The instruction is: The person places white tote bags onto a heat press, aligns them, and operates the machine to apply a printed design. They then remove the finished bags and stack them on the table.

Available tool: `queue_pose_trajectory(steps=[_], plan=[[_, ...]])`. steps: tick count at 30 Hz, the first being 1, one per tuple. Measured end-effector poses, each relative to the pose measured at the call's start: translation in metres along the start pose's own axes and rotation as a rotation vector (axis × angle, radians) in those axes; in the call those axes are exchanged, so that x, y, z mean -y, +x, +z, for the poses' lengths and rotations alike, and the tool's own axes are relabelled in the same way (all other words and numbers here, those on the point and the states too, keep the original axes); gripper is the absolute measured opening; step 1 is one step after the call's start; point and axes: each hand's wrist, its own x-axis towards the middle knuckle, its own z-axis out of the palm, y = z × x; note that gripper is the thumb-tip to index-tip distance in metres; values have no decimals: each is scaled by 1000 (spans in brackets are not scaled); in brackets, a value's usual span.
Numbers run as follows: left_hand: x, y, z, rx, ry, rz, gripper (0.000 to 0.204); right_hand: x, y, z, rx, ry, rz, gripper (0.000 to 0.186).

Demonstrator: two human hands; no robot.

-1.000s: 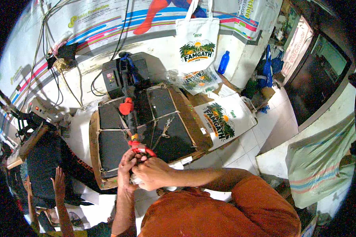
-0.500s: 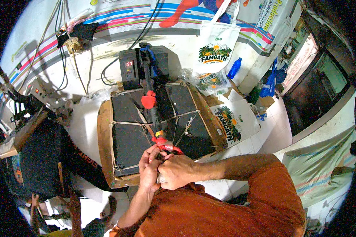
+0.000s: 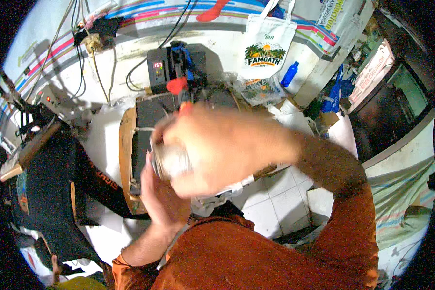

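Note:
Close to the camera, my right hand is blurred, its fingers curled round a whitish, shiny round thing that looks like a roll of tape. My left hand is just below it, one finger pointing up beside the roll. Its other fingers are mostly hidden. Behind both hands stands a black heat press with a small lit display. A red knob sits on its arm; only a bit of the red-wrapped handle shows past my right hand.
A black machine is on the left. White printed tote bags hang on and lie by the wall, near a blue bottle. At the right are a dark glass-fronted cabinet and a pale striped sack. Cables hang at the back left.
Both hands have left the red-wrapped handle. The right has risen toward the camera with the whitish roll, now covering much of the press. My left hand has shifted slightly left.

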Motion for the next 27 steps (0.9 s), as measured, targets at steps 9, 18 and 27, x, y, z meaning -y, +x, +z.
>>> queue_pose_trajectory(steps=[9, 18, 27], plan=[[99, -54, -117, 362, 1302, -195, 33, 22, 50, -169, -606, -1048, 75, 24], [183, -48, -143, 195, 1260, -369, 76, -59, 144, -279, -835, -1031, -87, 67], [239, -39, -118, -74, 1333, -278, 29, -115, -29, -151, -29, 10, -526, 46]])
